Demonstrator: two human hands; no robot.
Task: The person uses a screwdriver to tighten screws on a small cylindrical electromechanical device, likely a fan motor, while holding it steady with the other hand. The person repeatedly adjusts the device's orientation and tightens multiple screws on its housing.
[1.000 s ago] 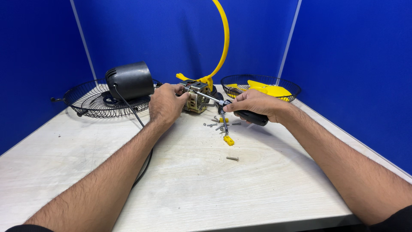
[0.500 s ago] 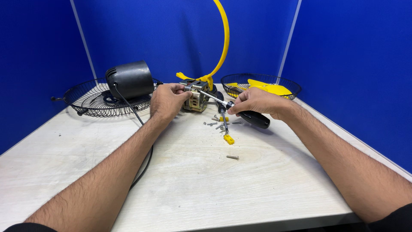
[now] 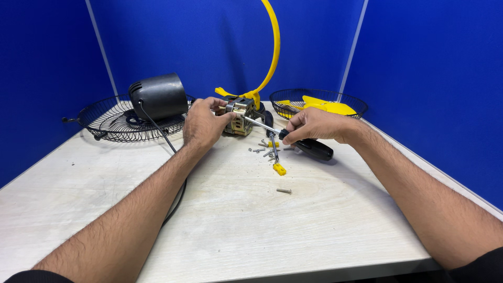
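Here the small metal fan motor with its copper-coloured windings [image 3: 240,116] sits near the far edge of the pale wooden surface [image 3: 251,220], about midway along it, just in front of the foot of a curved yellow plastic stand [image 3: 272,57]. The left hand [image 3: 203,123] has its grip clenched around the motor's left side, seemingly to keep it from turning or sliding. The right hand [image 3: 314,126] is grasping a screwdriver with a black handle and a bright steel shaft [image 3: 293,140]; the fingers pinch it where shaft meets handle, and the tip points into the motor's right face, a hold that looks suited to fine, steady turning more than force.

Just in front of the motor, between the hands, lie loose small silver screws [image 3: 262,149] and a little yellow plastic piece [image 3: 280,169], kept close together as though set down within easy reach; one lone screw [image 3: 283,191] lies a bit nearer the person.

Toward the far left corner a round black wire grille [image 3: 112,123] lies flat, with a black domed motor cover [image 3: 160,97] resting on it and a black cable [image 3: 175,173] trailing toward the near edge. Toward the far right, a second black wire grille [image 3: 319,102] holds yellow fan blades [image 3: 327,106]. Blue partition walls [image 3: 419,68] enclose the surface.
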